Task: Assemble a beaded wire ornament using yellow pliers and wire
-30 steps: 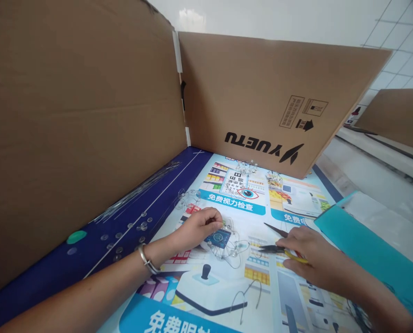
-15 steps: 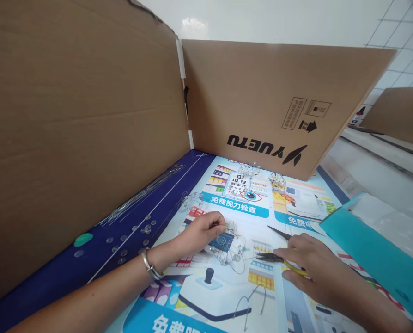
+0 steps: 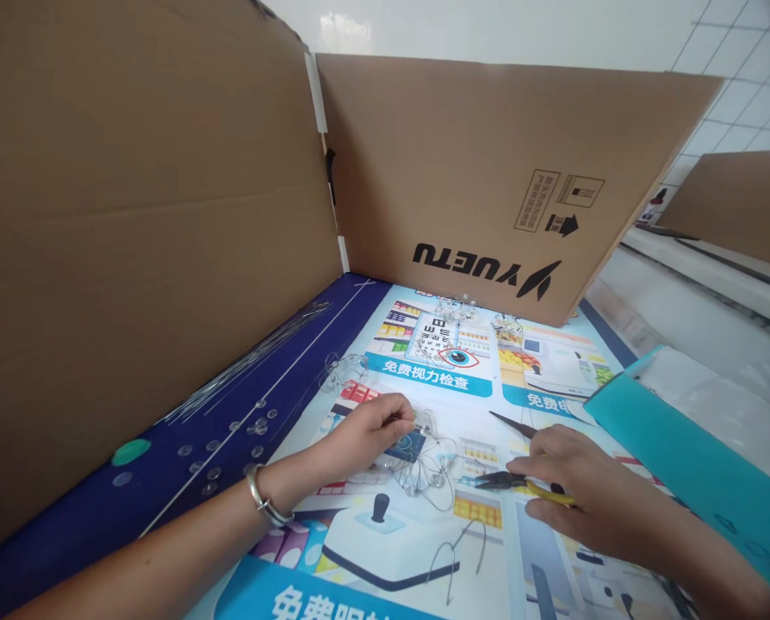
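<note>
1. Grip: left hand (image 3: 365, 437) in a narrow pinch, fingertips (image 3: 404, 415) on the wire frame (image 3: 424, 472), which has clear suction cups on it. Frame sits mid-poster.
2. Right hand (image 3: 585, 482) curled around the yellow handles of pliers (image 3: 502, 481). Dark nose points left, just beside the frame; no contact visible.
3. Dark pointed blade (image 3: 512, 423) just past the right hand, on the far side. Cannot tell if it belongs to the pliers.
4. Blue card (image 3: 406, 448) right under the left hand, in among the frame wires.
5. Poster (image 3: 427, 386) lies flat under both hands. Bent wire (image 3: 456, 551) on it, near side. Wire clumps (image 3: 468, 310) at its far edge.
6. Left of poster: dark blue strip (image 3: 165, 491) with loose suction cups (image 3: 230, 439), straight wires (image 3: 249, 362) and a green disc (image 3: 131, 451).
7. Cardboard panels (image 3: 145, 215) stand upright left and far, far one printed YUETU. Teal folder (image 3: 688, 456) at right, beside the right hand. Bracelet (image 3: 263, 498) on left wrist.
</note>
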Tool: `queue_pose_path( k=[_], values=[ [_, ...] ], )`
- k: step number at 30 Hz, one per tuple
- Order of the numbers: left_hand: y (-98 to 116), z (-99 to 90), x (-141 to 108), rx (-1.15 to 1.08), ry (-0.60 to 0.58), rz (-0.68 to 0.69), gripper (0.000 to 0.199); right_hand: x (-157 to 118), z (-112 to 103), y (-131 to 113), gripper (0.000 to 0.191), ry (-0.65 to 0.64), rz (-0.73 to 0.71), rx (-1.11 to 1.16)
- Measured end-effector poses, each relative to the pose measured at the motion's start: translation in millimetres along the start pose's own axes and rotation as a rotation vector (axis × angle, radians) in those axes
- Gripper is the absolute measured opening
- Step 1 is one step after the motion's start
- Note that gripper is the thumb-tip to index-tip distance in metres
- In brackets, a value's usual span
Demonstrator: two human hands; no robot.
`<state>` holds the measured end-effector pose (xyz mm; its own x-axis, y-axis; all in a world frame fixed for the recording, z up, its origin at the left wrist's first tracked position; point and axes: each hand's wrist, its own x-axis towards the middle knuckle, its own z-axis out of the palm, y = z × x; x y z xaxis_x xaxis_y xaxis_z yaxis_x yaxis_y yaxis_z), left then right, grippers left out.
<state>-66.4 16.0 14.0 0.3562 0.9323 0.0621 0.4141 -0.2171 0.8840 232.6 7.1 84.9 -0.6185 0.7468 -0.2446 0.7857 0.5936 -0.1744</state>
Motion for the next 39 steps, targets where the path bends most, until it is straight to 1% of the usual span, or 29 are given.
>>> queue_pose_path(
  k=[3,6,8,11,15,18,22,26,31,36,39],
  values=[
    [1,0.2,0,0.015,0.003,0.000,0.012,0,-2,1,0.035,0.018,-0.011,0.030],
    [2,0.5,0,0.028,0.008,0.005,0.012,2,-4,0,0.037,0.081,0.004,0.007],
    [2,0.8,0,0.036,0.009,0.010,0.012,5,-3,-2,0.037,0.118,0.007,-0.031],
    [1,1.1,0,0.050,0.010,0.016,0.012,8,4,-3,0.036,0.135,-0.002,-0.092],
    [0,1.9,0,0.066,0.022,0.025,0.012,11,13,-4,0.037,0.127,-0.003,-0.168],
    [0,2.7,0,0.070,0.030,0.037,0.013,10,17,-8,0.039,0.103,0.022,-0.202],
    [1,2.0,0,0.084,0.019,0.045,0.012,9,16,-12,0.039,0.083,0.059,-0.203],
    [1,-1.4,1,0.090,0.010,0.048,0.012,6,12,-12,0.038,0.112,0.022,-0.151],
    [1,-3.7,2,0.093,0.003,0.067,0.013,4,8,-11,0.032,0.109,0.004,-0.108],
    [-1,-1.7,2,0.094,-0.001,0.066,0.013,5,9,-8,0.032,0.082,0.029,-0.086],
    [-2,-0.3,2,0.093,-0.006,0.062,0.013,5,12,-11,0.032,0.065,0.050,-0.124]
  ],
)
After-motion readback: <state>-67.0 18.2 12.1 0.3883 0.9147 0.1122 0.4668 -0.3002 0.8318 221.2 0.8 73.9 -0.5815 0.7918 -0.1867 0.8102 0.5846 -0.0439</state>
